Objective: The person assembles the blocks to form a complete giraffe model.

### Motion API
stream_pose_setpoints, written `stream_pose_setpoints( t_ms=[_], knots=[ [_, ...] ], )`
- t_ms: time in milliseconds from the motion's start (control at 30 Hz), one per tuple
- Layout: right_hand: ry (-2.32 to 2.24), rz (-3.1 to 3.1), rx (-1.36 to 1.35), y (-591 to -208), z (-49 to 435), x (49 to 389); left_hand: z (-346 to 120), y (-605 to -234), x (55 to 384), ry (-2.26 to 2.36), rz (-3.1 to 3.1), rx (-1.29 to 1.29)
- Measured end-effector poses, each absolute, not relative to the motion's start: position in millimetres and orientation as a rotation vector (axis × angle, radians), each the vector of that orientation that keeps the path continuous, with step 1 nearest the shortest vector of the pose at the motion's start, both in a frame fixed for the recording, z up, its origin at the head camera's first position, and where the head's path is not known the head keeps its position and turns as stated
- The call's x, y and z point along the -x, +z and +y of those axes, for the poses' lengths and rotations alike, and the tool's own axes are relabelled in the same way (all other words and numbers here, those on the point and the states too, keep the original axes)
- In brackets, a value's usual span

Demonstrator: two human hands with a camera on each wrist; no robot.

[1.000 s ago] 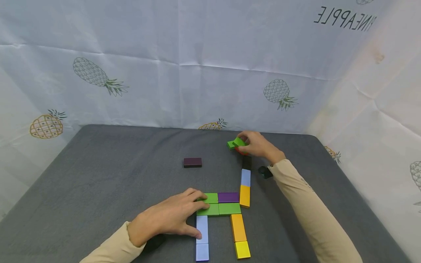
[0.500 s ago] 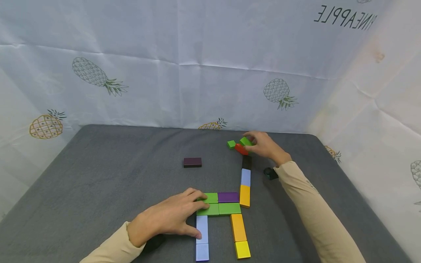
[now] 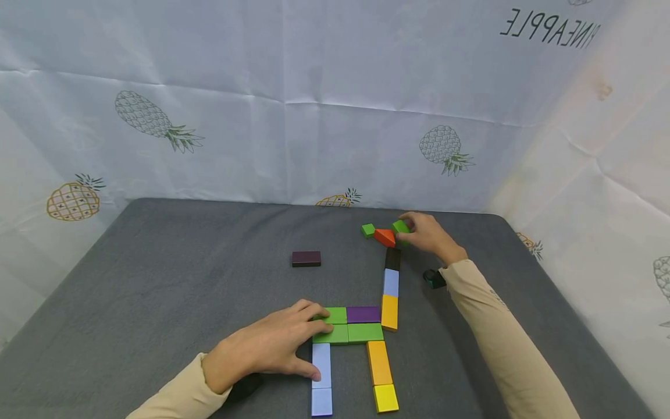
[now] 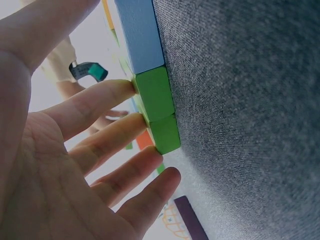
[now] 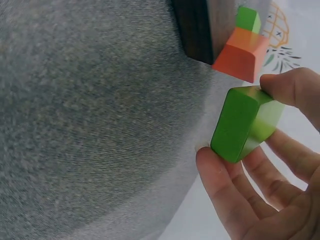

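Note:
My right hand (image 3: 428, 237) pinches a green block (image 5: 235, 125) between thumb and fingers at the far end of the block row. Just left of it lie a red wedge-like block (image 3: 384, 237) and a small green block (image 3: 368, 230). A black block (image 3: 392, 259) sits right below the red one. My left hand (image 3: 269, 342) rests with spread fingers at the left side of the layout. Its fingertips touch the ends of two green blocks (image 4: 156, 94), and its thumb lies at a light blue block (image 3: 323, 364).
A dark maroon block (image 3: 306, 259) lies apart, left of the column. Purple (image 3: 363, 315), orange (image 3: 379, 362) and yellow (image 3: 386, 398) blocks make up the rest of the layout on the grey cloth (image 3: 183, 279). A pineapple-print curtain (image 3: 235, 134) hangs behind.
My right hand has moved right with the green block, from over the red block to its right side, uncovering the red block. The left hand stays still.

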State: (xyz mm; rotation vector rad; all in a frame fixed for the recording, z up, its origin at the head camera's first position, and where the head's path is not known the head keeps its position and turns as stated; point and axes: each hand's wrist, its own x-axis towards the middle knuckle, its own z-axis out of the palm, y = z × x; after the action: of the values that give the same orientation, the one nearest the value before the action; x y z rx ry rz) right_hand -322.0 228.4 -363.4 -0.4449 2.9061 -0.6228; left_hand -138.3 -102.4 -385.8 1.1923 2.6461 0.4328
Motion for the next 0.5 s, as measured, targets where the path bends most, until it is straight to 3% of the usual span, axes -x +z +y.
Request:
stream_pose_setpoints(
  t_ms=[500],
  knots=[
    [-0.588, 2.899, 0.353, -377, 229, 326, -103, -385, 138, 0.444, 2.637, -1.193]
  ],
)
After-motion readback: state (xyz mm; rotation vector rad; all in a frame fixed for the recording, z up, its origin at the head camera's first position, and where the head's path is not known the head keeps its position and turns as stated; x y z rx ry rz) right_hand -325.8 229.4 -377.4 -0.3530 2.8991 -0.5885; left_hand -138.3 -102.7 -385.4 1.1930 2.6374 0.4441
